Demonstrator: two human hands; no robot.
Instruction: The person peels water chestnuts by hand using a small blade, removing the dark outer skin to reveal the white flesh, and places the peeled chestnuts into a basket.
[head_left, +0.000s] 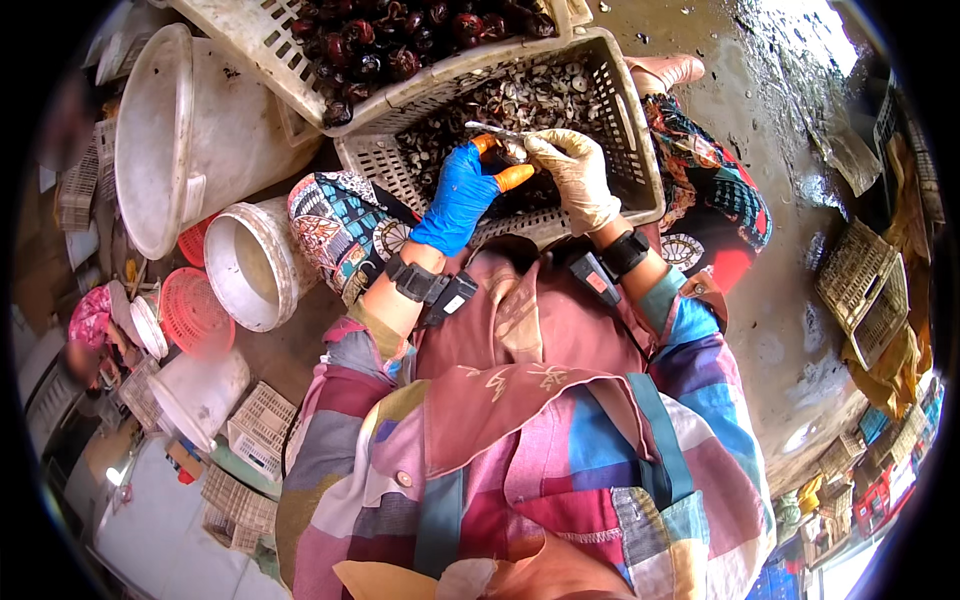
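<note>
My left hand, in a blue glove with orange fingertip covers, grips a small dark and whitish shellfish-like piece between thumb and finger. Closed on a thin metal tool, perhaps a knife, my right hand in a pale, stained glove meets the piece from the right. Both hands are above a slatted plastic crate holding many small dark and white pieces. Past it, a second pale crate holds many glossy dark-red, rounded items, whose kind I cannot tell.
A large white tub, a white bucket and a red basket stand at the left. Another person is at the far left. Wet floor and tilted crates lie at the right.
</note>
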